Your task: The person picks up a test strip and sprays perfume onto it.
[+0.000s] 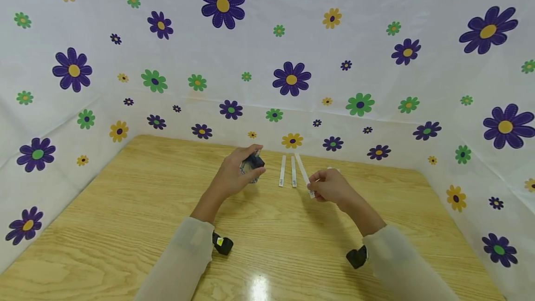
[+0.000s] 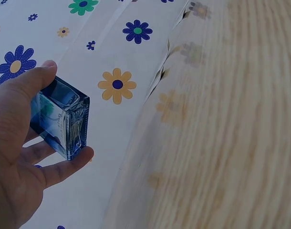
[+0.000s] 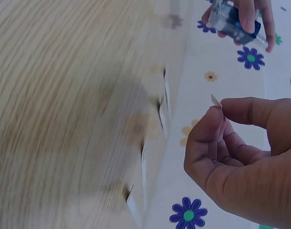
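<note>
I have left hand (image 1: pixel 232 173) clamped round a blue glass bottle (image 2: pixel 64 119) above the wood-grain table (image 1: pixel 284 236), right hand (image 1: pixel 333 186) pinching a white paper strip (image 1: pixel 303 170). Two printed strips (image 1: pixel 282 170) lie between; lettering (image 1: pixel 281 182) possibly a logo, unreadable.

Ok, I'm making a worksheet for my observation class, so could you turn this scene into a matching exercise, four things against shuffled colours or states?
Column one
1. Left hand
2. Right hand
3. Tabletop
4. Backdrop

Column two
A. Pinching a white strip
B. White, flower-patterned
C. Gripping a blue-tinted bottle
D. Yellowish, with wood grain

Pairs: 1-C, 2-A, 3-D, 4-B
</note>
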Available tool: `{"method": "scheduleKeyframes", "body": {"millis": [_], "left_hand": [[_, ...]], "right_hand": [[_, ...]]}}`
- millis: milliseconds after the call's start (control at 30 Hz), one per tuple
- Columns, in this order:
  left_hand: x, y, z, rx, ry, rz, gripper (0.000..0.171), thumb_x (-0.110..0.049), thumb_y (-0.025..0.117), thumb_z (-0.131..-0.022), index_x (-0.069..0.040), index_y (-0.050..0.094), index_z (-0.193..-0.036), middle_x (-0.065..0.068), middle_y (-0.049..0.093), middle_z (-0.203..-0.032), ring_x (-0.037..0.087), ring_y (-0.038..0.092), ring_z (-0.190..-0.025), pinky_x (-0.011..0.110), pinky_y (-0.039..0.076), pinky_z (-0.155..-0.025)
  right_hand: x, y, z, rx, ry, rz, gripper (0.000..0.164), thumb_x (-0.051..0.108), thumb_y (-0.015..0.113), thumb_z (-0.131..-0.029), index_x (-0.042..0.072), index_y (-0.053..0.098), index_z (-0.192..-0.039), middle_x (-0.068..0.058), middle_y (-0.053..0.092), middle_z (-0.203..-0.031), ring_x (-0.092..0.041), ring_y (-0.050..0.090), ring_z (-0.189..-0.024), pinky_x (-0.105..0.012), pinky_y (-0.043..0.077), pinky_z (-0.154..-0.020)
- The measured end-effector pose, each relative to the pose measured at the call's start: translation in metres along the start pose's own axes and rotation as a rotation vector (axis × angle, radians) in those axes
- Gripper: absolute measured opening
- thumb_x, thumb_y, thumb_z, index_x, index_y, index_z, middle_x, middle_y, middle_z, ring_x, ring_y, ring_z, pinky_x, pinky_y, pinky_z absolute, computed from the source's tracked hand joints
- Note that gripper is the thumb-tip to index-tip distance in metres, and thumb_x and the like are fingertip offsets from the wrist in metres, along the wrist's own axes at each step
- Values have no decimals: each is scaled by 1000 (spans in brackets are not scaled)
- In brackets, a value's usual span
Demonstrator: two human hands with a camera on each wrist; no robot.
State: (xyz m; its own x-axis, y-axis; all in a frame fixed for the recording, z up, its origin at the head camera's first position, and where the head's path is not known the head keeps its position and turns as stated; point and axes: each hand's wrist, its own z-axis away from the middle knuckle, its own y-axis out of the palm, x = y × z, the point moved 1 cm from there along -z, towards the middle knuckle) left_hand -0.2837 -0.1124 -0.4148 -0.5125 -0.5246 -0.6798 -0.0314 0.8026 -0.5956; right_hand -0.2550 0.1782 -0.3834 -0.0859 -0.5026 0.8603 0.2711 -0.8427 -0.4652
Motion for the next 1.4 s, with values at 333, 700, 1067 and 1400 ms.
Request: {"method": "scheduleKeyframes", "body": {"millis": [333, 700, 1067, 1400], "left_hand": [[1, 0, 1, 4, 10, 10, 60, -40, 74, -95, -31, 52, -150, 8, 57, -143, 32, 54, -130, 56, 48, -105], [2, 1, 1, 23, 3, 0, 60, -45, 73, -95, -34, 51, -150, 7, 55, -146, 32, 50, -136, 58, 44, -109], [2, 1, 0, 26, -1, 15, 58, -41, 73, -96, -35, 52, -149, 6, 55, -146, 33, 50, -136, 58, 44, -108], [4, 2, 0, 13, 17, 16, 58, -40, 72, -97, -29, 52, -150, 8, 55, -147, 32, 52, -135, 54, 46, -108]], "right_hand": [[18, 28, 1, 40, -46, 39, 14, 5, 63, -99, -6, 63, -109, -9, 61, -78, -17, 54, -65, -35, 56, -67], [31, 45, -1, 52, -121, 150, 8, 6, 65, -98, 0, 66, -102, -8, 64, -72, -15, 56, -59, -43, 59, -69], [46, 46, -1, 81, -176, 172, 11, 9, 64, -99, 0, 66, -106, -10, 67, -73, -19, 59, -60, -33, 51, -60], [50, 45, 0, 80, -176, 163, 11, 8, 64, -99, -1, 66, -106, -10, 70, -81, -18, 61, -63, -45, 57, -68]]}}
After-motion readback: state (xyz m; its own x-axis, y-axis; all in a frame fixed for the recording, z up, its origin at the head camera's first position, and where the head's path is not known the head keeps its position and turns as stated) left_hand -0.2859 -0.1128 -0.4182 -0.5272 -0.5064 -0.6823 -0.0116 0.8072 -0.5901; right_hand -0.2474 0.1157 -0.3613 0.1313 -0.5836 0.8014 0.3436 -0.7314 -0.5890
